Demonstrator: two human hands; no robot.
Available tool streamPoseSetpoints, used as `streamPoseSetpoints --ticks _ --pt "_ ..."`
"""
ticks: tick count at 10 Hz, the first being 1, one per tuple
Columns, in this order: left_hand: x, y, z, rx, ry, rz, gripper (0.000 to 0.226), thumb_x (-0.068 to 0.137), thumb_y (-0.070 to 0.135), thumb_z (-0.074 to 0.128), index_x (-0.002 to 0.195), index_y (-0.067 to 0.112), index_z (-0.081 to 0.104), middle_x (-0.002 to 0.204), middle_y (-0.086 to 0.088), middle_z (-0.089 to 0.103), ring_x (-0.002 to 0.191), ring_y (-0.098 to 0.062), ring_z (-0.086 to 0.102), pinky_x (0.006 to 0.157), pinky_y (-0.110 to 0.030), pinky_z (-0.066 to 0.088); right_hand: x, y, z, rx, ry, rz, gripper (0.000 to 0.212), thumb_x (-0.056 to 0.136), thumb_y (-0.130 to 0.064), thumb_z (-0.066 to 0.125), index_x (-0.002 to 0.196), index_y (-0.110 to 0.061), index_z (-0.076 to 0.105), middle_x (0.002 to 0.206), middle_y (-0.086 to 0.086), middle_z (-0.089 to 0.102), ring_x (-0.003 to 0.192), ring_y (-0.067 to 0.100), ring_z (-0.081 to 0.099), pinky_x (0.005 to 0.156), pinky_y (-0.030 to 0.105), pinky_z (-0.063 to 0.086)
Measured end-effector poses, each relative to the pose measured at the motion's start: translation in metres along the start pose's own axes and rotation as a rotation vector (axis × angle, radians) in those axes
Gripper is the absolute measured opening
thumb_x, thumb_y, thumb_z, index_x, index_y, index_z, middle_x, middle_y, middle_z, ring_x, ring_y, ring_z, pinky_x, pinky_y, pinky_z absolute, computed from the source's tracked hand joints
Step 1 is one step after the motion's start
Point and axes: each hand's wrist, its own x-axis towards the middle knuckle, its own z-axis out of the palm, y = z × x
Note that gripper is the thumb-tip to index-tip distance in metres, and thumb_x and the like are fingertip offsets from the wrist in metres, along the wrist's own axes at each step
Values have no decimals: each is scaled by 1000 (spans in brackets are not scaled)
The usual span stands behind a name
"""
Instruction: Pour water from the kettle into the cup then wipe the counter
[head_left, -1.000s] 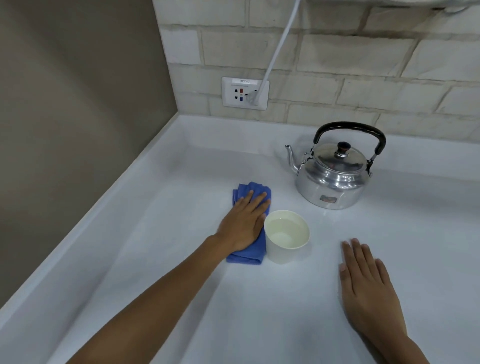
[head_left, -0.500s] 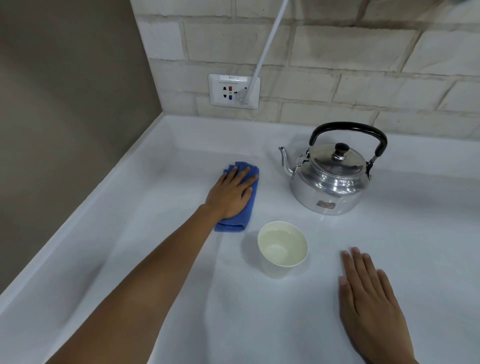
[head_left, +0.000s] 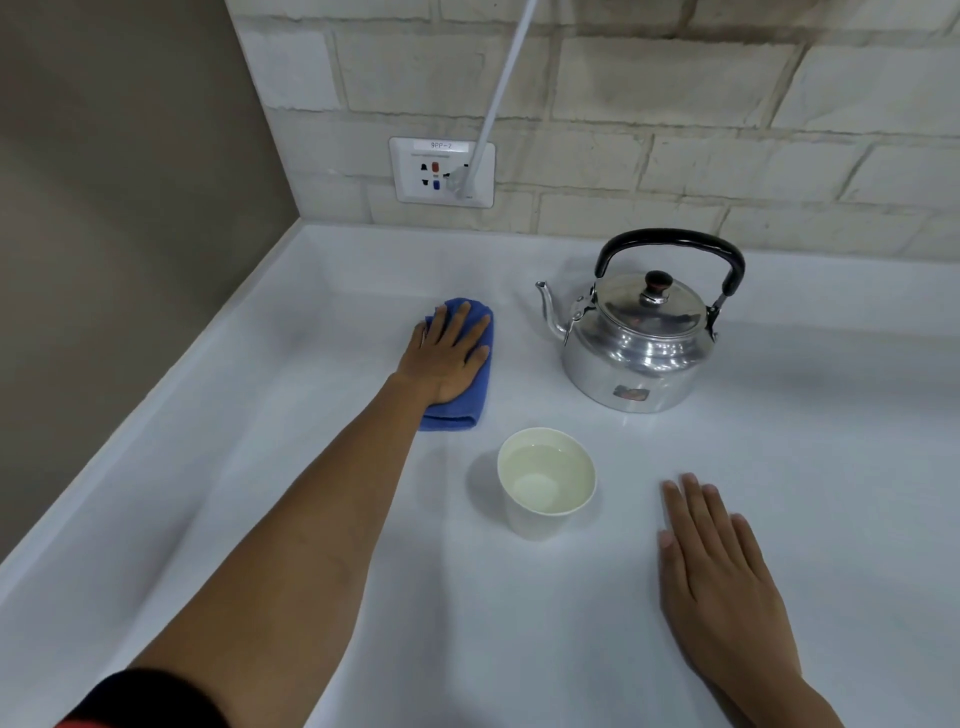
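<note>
Under both hands lies the white counter, running back to a pale brick wall and, on the left, a plain brown wall. Beyond the right hand, farther from the person, the metal kettle stands upright with its lid on and its black handle raised, spout turned toward the left hand. The left hand lies flat, palm down with fingers spread, pressing on a folded blue cloth that shows around its fingertips and below its wrist. The right hand rests flat and slack on the bare counter, gripping nothing. Between the two hands, nearer the right, the white cup stands upright with water in it, apart from both. Beyond the left hand, a wall socket takes a white cable.
</note>
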Motion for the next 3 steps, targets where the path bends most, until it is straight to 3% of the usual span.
streamPoseSetpoints --ticks 3 --pt "-24 -11 -10 -5 204 -9 55 96 44 19 145 25 0 157 -4 -2 143 -26 -3 116 -45 2 -2 2 5 -71 35 -29 65 87 -45 -9 143 -16 8 153 0 10 142 16 4 117 37 9"
